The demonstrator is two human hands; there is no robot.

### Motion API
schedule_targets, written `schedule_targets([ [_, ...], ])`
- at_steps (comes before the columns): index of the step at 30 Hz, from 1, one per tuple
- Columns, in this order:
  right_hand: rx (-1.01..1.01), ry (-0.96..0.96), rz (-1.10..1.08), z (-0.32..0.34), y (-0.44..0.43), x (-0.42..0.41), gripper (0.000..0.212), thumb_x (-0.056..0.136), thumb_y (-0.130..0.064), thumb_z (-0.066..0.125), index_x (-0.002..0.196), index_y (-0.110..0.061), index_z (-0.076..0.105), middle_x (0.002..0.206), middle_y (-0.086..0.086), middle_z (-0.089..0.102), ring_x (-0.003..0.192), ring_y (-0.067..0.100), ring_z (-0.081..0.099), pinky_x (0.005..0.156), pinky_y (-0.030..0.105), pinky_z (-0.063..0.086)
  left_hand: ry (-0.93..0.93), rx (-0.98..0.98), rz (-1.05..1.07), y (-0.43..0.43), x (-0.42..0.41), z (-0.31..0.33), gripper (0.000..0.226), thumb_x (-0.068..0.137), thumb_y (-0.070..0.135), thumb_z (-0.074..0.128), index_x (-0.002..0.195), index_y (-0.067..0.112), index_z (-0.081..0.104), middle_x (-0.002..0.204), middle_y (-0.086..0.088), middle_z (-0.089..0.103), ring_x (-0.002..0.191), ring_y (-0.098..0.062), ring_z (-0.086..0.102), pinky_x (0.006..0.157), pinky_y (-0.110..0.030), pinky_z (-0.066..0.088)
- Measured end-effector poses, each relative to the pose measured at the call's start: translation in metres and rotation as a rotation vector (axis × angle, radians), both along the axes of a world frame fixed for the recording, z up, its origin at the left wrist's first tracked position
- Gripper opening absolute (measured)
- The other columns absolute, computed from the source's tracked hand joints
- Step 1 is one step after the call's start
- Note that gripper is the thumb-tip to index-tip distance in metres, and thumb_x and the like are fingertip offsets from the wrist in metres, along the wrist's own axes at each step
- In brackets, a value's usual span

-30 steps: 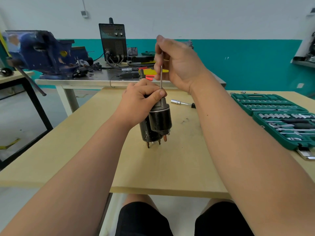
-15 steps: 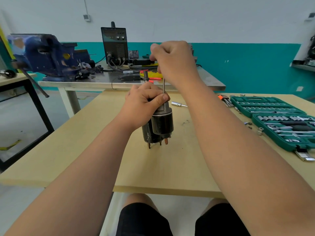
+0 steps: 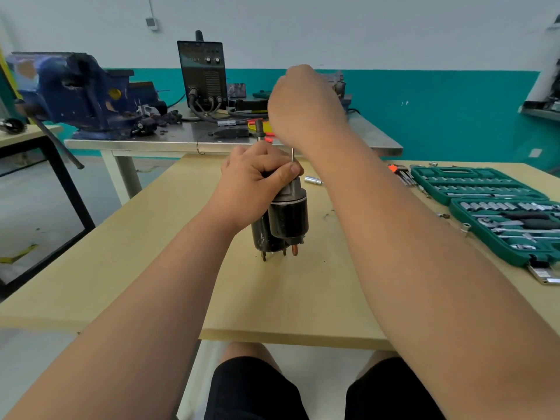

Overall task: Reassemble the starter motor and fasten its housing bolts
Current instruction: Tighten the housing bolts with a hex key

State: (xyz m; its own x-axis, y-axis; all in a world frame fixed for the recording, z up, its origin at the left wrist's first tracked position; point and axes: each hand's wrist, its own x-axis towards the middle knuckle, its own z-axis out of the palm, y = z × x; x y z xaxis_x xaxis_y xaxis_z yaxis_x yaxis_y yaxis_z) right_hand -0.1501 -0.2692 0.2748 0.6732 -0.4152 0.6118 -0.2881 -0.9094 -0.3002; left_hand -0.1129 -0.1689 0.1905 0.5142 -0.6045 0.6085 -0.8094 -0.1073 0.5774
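My left hand point(image 3: 257, 180) gripped the top of the starter motor point(image 3: 281, 219), my fingers point(image 3: 266, 157) curled round its grey upper end and my thumb pressed across the front. The motor stood upright near the middle of the wooden desk point(image 3: 145, 268), resting on the short studs at its lower end, one of them copper-coloured. Its smaller black cylinder faced me, with the larger black body just behind it.

My right hand point(image 3: 306, 104) was above the motor, its fingers closed downward on the top of a thin bolt point(image 3: 292, 155). The back of that hand hid the pinch itself. Only a short piece of the bolt showed, running straight down from the hand and passing behind my left thumb into the motor's top.

A small silver socket piece point(image 3: 313, 180) lay on the desk just to the right of the motor. Farther right sat an open green socket set point(image 3: 485, 192), its two halves filled with sockets and drivers, with a bunch of hex keys in an orange holder point(image 3: 400, 172) near its left edge.

Behind the desk was a metal table point(image 3: 378, 147) carrying a blue vise point(image 3: 78, 89), a dark box-shaped machine point(image 3: 203, 74) with knobs and cables, and loose tools.
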Motion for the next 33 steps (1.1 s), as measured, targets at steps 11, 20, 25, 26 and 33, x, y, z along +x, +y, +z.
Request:
schedule_targets([
  [11,1.078,-0.03,1.052,-0.005,-0.026,-0.013,0.031,0.102,-0.029,0.03,0.097,-0.013,0.055,0.049,-0.003,0.043,0.046,0.013,0.027,0.05,0.029,0.032,-0.022,0.038,-0.028,0.004,0.001,0.003,0.023,0.095,0.033,0.056,0.08,0.051,0.06,0.088,0.025,0.053,0.104,-0.018,0.04,0.101,-0.043,0.03],
  [20,1.287,-0.064,1.118,-0.01,-0.032,-0.002,0.026,0.103,-0.027,0.035,0.088,-0.015,0.052,0.051,-0.007,0.048,0.045,0.008,0.034,0.046,0.024,0.038,-0.013,0.01,-0.03,0.001,0.007,0.0,0.023,0.094,0.033,0.058,0.081,0.052,0.06,0.088,0.026,0.055,0.104,-0.017,0.042,0.098,-0.037,0.032],
  [25,0.919,-0.212,0.866,-0.01,-0.025,-0.009,0.019,0.099,-0.021,0.049,0.086,-0.012,0.058,0.056,-0.003,0.056,0.042,0.009,0.039,0.045,0.025,0.043,-0.016,0.006,-0.044,0.003,0.005,0.001,0.026,0.093,0.033,0.059,0.079,0.054,0.059,0.087,0.032,0.055,0.105,-0.017,0.044,0.097,-0.039,0.034],
  [26,0.806,-0.238,0.799,-0.009,-0.023,-0.009,0.018,0.098,-0.022,0.05,0.087,-0.012,0.061,0.056,-0.003,0.057,0.041,0.009,0.04,0.045,0.025,0.044,-0.014,0.009,-0.042,0.003,0.004,0.001,0.027,0.093,0.033,0.058,0.079,0.055,0.059,0.085,0.035,0.054,0.104,-0.015,0.043,0.096,-0.038,0.034],
  [33,1.031,-0.268,0.941,-0.015,-0.028,-0.006,0.019,0.098,-0.025,0.051,0.098,-0.009,0.062,0.055,-0.005,0.057,0.041,0.008,0.038,0.048,0.025,0.043,0.048,-0.032,-0.061,0.004,0.003,0.002,0.03,0.098,0.028,0.051,0.08,0.049,0.063,0.087,0.031,0.059,0.105,-0.016,0.045,0.094,-0.036,0.036],
])
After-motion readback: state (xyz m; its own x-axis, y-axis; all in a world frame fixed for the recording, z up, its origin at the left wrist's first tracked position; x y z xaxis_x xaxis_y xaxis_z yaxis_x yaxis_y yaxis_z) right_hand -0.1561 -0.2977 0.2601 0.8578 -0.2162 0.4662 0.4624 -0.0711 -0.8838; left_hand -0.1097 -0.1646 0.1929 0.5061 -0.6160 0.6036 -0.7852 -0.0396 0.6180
